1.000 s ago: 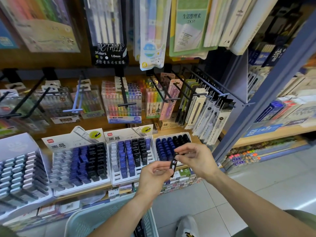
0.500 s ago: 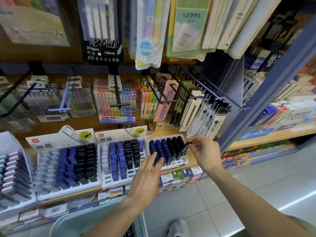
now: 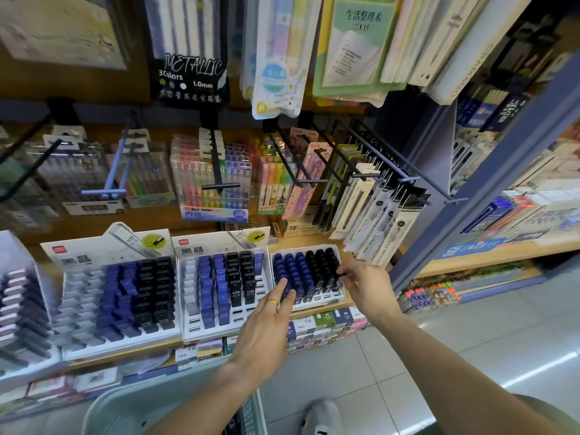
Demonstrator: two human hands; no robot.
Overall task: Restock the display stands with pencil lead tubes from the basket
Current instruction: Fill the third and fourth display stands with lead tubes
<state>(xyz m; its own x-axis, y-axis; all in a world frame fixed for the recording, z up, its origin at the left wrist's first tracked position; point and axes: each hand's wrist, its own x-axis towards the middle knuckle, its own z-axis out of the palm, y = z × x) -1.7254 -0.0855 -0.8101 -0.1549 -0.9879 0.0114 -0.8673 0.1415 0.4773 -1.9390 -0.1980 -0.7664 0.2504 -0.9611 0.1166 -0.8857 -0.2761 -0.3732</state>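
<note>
Partly cropped basket (image 3: 131, 406), left hand (image 3: 266, 324) flat, right hand (image 3: 367, 287) fingers' grip unclear.

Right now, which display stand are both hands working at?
The rightmost display stand, the small one without a header card; the left hand and right hand touch its tubes.

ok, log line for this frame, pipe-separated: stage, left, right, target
stage: slotting tube | left hand: fingers flat on blue tubes | right hand: pinching black tube at right column | target: rightmost display stand | basket: below
</note>
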